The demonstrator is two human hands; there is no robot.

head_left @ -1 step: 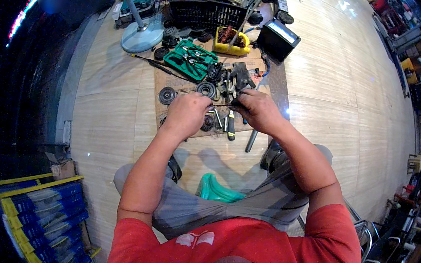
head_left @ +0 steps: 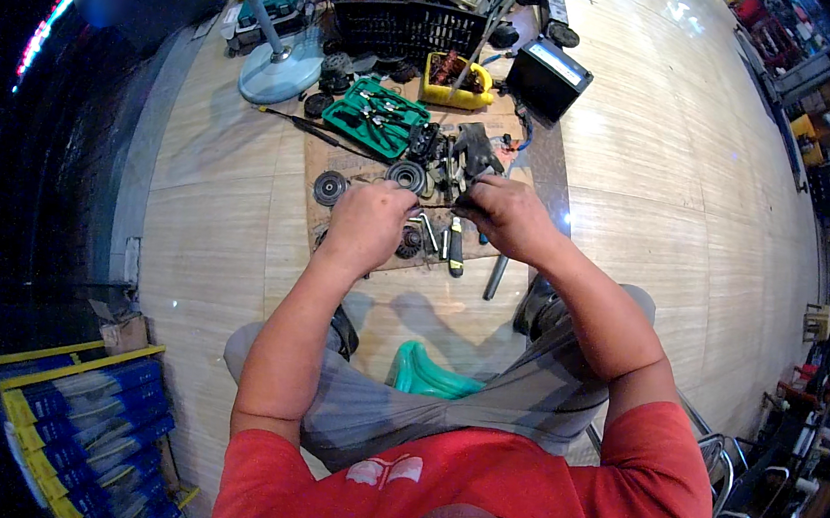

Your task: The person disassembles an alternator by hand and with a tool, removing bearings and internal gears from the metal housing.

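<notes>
My left hand [head_left: 371, 224] and my right hand [head_left: 512, 216] are raised over a cardboard sheet, both with fingers closed. A thin dark strip or rod [head_left: 435, 207] spans the gap between them, its left end pinched in my left fingers. Its right end meets my right fingers, which are dark with grime; its exact kind cannot be made out. Below the strip lie an L-shaped metal key [head_left: 429, 233] and a black-and-yellow handled tool [head_left: 456, 251]. Two round ringed parts, one dark [head_left: 330, 188] and one greyer [head_left: 405, 176], lie near my left hand.
Beyond my hands, a green tray [head_left: 383, 145] holds several pliers. Farther back stand a yellow cut-open container [head_left: 449, 95], a black battery [head_left: 547, 81], a black basket [head_left: 395, 32] and a fan base [head_left: 278, 77]. A grey tube [head_left: 495, 278] lies near my right foot; a green stool [head_left: 430, 374] shows between my legs.
</notes>
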